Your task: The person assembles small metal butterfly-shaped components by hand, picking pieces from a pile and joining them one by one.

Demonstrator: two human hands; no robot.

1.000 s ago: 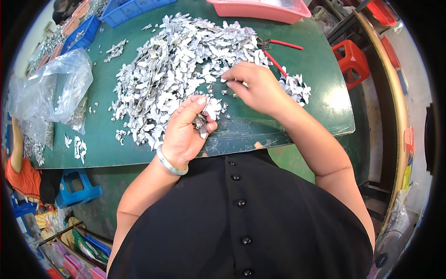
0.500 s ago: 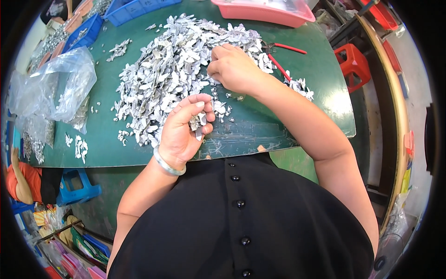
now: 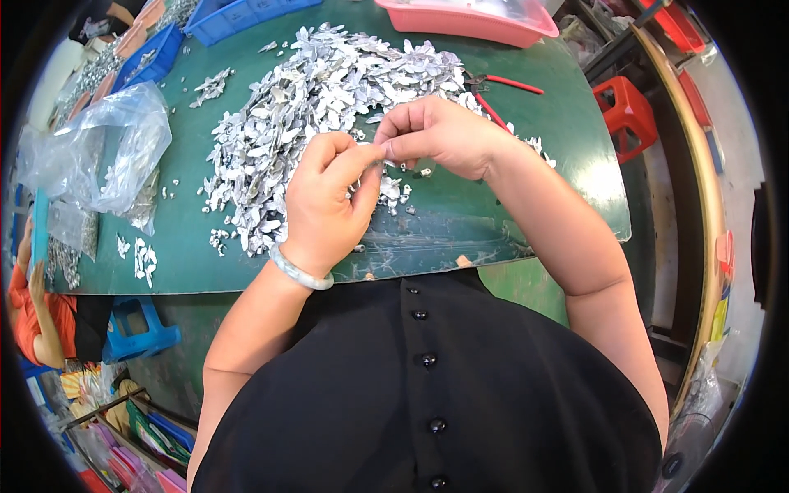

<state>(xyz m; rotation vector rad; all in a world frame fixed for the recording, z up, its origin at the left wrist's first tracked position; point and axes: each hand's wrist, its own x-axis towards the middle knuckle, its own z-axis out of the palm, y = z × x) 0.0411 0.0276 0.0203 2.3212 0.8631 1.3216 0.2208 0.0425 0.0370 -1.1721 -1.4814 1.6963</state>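
Note:
Above the near part of the pile, my left hand [image 3: 327, 201], with a pale bangle [image 3: 300, 271] at its wrist, meets my right hand [image 3: 448, 138] fingertip to fingertip. Both are closed in a pinch. What sits between the fingertips is too small and covered to make out. The left fingers curl inward, hiding the metal pieces seen in that palm earlier. Around and behind the hands spreads a large heap of flat, silvery, leaf-shaped metal pieces [image 3: 288, 107]. Small nut-like metal bits [image 3: 394, 194] lie just below the hands.
Red-handled pliers [image 3: 514, 85] lie right of the heap. A clear plastic bag [image 3: 99, 156] stands at left. Blue trays [image 3: 238, 18] and a pink tray [image 3: 468, 23] line the far edge. A red stool [image 3: 625, 119] is at right; a person in orange [image 3: 41, 316] sits far left.
My left hand has turned from palm-up to palm-down and risen to meet the right. My right hand has drawn back from the heap toward it. The person at left has raised a turquoise object.

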